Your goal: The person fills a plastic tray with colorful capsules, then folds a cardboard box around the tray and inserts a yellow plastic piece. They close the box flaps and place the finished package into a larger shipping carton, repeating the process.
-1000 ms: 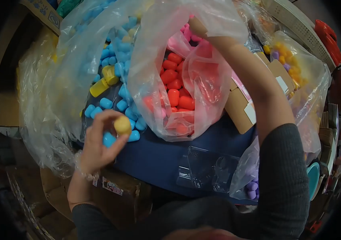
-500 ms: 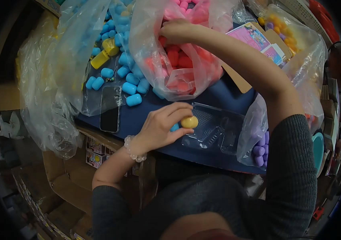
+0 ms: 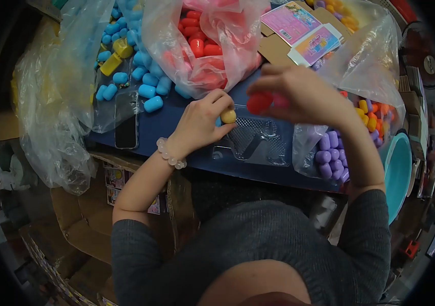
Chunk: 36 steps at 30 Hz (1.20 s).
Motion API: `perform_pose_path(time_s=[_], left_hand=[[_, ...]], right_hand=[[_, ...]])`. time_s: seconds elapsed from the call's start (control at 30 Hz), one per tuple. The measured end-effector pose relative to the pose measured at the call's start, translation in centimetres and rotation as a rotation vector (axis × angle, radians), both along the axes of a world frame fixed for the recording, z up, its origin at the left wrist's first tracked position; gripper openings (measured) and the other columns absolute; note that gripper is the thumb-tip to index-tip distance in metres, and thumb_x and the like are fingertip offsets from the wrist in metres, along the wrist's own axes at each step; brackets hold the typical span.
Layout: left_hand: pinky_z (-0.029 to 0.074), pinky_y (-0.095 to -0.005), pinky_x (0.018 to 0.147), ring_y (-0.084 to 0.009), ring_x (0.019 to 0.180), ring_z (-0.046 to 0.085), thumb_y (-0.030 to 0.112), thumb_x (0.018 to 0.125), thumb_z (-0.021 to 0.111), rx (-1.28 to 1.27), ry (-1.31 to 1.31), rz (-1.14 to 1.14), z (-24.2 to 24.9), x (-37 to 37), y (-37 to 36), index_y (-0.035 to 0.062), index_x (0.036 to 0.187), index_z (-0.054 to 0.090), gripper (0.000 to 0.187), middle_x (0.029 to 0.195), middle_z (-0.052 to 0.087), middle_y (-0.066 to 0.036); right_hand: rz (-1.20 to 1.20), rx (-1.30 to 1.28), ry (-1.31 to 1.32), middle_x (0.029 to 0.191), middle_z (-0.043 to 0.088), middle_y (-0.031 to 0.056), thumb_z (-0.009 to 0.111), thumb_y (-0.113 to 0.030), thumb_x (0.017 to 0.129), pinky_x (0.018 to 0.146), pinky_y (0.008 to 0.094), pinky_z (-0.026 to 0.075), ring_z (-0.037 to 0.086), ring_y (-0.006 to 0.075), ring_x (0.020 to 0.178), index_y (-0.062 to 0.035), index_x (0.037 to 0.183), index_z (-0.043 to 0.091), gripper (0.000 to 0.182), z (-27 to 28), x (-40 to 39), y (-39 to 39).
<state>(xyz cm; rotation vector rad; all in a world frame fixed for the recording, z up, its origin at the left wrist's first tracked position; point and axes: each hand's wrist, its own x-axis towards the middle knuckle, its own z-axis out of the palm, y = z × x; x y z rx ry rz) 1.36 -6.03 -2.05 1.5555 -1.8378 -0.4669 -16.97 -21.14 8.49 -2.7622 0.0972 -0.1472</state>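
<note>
My left hand (image 3: 200,122) is closed around a yellow capsule (image 3: 228,116), and a bit of a blue capsule (image 3: 218,122) shows between its fingers. Right of it, slightly blurred, my right hand (image 3: 291,94) is closed on a red capsule (image 3: 260,103) and a pink capsule (image 3: 280,100). Below both hands a clear plastic tray (image 3: 258,143) with moulded hollows lies on the dark blue table. Beyond my hands stands an open plastic bag (image 3: 151,25) of red and pink capsules.
Blue capsules (image 3: 153,104) and a phone (image 3: 126,127) lie to the left, near a yellow container (image 3: 111,65). Purple capsules (image 3: 337,164) spill from a bag at the right. Printed cards (image 3: 315,44) lie behind, a teal basin (image 3: 399,176) stands far right.
My right hand has come out of the red and pink bag toward me, now with red and pink capsules. The view has shifted. My left hand keeps its hold.
</note>
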Motion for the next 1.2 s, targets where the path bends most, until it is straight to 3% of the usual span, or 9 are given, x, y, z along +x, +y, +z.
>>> perform_pose_path(time_s=[0.1, 0.23, 0.47, 0.67, 0.77, 0.83, 0.9, 0.97, 1.2], left_hand=[[0.053, -0.0407, 0.072, -0.0342, 0.089, 0.064, 0.013, 0.068, 0.080, 0.006, -0.013, 0.036, -0.1, -0.2, 0.0, 0.0050, 0.102, 0.057, 0.042, 0.102, 0.060, -0.011], [0.053, -0.0413, 0.072, -0.0354, 0.089, 0.064, 0.013, 0.068, 0.081, -0.020, -0.056, 0.070, 0.0, -0.8, -0.1, 0.0044, 0.103, 0.056, 0.044, 0.102, 0.060, -0.012], [0.052, -0.0395, 0.074, -0.0337, 0.089, 0.062, 0.019, 0.071, 0.081, -0.100, -0.197, 0.182, 2.7, -1.8, 1.8, 0.0009, 0.097, 0.057, 0.040, 0.100, 0.060, -0.013], [0.050, -0.0359, 0.079, -0.0275, 0.086, 0.056, 0.020, 0.079, 0.071, -0.189, -0.335, -0.079, 1.3, -6.0, 1.6, 0.0034, 0.087, 0.058, 0.022, 0.090, 0.057, -0.011], [0.049, -0.0366, 0.080, -0.0277, 0.088, 0.057, 0.015, 0.083, 0.066, -0.180, -0.319, -0.132, 0.7, -6.4, 1.2, 0.0031, 0.090, 0.059, 0.016, 0.092, 0.057, -0.013], [0.049, -0.0398, 0.082, -0.0338, 0.093, 0.058, 0.008, 0.083, 0.067, -0.108, -0.252, -0.172, 0.5, -6.5, 1.4, 0.0000, 0.101, 0.060, 0.021, 0.102, 0.059, -0.015], [0.049, -0.0389, 0.082, -0.0323, 0.093, 0.058, 0.010, 0.085, 0.065, -0.034, -0.207, -0.188, 1.0, -6.6, 1.7, 0.0000, 0.102, 0.059, 0.021, 0.100, 0.060, -0.016], [0.049, -0.0381, 0.081, -0.0308, 0.093, 0.058, 0.013, 0.086, 0.064, 0.039, -0.163, -0.222, 1.2, -6.6, 1.8, 0.0000, 0.103, 0.058, 0.022, 0.098, 0.060, -0.016], [0.052, -0.0409, 0.074, -0.0343, 0.083, 0.065, 0.019, 0.088, 0.066, 0.200, -0.108, -0.130, 1.3, -6.5, 2.2, 0.0010, 0.112, 0.060, 0.030, 0.089, 0.066, -0.018]], right_hand=[[-0.100, -0.047, 0.224, 0.094, 0.059, 0.0084, 0.078, -0.017, 0.073, 0.068, 0.0383, 0.054, 0.066, 0.0278, 0.081, -0.0126, 0.108, 0.065, 0.037, -3.4, -1.9, 3.7], [-0.338, -0.165, 0.024, 0.096, 0.053, 0.0082, 0.077, -0.019, 0.073, 0.065, 0.0382, 0.054, 0.064, 0.0265, 0.082, -0.0133, 0.110, 0.059, 0.042, -9.2, -1.1, 6.1], [-0.718, -0.019, -0.117, 0.110, 0.047, 0.0143, 0.078, -0.015, 0.072, 0.065, 0.0402, 0.055, 0.062, 0.0318, 0.094, -0.0114, 0.113, 0.052, 0.050, -10.4, -0.1, 8.0], [-0.763, 0.015, -0.201, 0.114, 0.043, 0.0199, 0.072, -0.005, 0.069, 0.066, 0.0406, 0.057, 0.056, 0.0352, 0.098, -0.0038, 0.105, 0.048, 0.043, -10.5, -1.0, 8.4], [-0.750, 0.108, -0.312, 0.114, 0.043, 0.0210, 0.068, -0.001, 0.069, 0.071, 0.0414, 0.057, 0.055, 0.0374, 0.101, -0.0016, 0.102, 0.049, 0.038, -11.1, -1.8, 8.2], [-0.763, 0.104, -0.327, 0.114, 0.043, 0.0212, 0.067, 0.001, 0.069, 0.072, 0.0412, 0.056, 0.055, 0.0381, 0.101, -0.0009, 0.101, 0.049, 0.036, -11.3, -2.2, 8.2], [-0.785, 0.096, -0.343, 0.114, 0.043, 0.0215, 0.066, 0.002, 0.069, 0.072, 0.0410, 0.056, 0.054, 0.0388, 0.102, -0.0003, 0.100, 0.050, 0.035, -11.4, -2.5, 8.2], [-0.775, 0.195, -0.340, 0.114, 0.042, 0.0209, 0.074, 0.002, 0.068, 0.086, 0.0410, 0.049, 0.057, 0.0383, 0.099, -0.0013, 0.109, 0.053, 0.046, -11.5, -2.7, 8.3], [-0.787, 0.204, -0.445, 0.107, 0.047, 0.0155, 0.072, -0.010, 0.077, 0.073, 0.0380, 0.051, 0.059, 0.0335, 0.094, -0.0044, 0.100, 0.057, 0.028, -8.1, -6.5, 7.9]])
